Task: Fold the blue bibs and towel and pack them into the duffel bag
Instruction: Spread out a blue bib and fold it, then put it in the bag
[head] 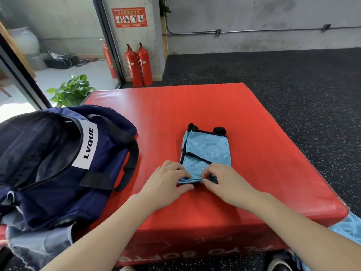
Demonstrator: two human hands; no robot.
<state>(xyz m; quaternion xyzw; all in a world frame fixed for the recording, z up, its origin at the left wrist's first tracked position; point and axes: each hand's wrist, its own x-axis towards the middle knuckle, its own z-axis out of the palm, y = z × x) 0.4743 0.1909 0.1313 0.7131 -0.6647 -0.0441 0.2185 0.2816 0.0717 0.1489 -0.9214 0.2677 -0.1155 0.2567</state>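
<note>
Bib (207, 151) lies folded narrow on the red box (263, 153), right of the open duffel (58, 153). Left hand (166, 180) and right hand (222, 180) both pinch its near edge. Slippery mesh may spring open if either pinch loosens mid-fold.

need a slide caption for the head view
Both hands, left hand and right hand, pinch a blue bib beside an open duffel bag.

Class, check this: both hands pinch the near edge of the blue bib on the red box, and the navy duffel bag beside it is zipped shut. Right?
Not quite. The head view shows the duffel bag unzipped and gaping open. The rest holds: left hand and right hand pinch the bib's near edge on the red box.
</note>
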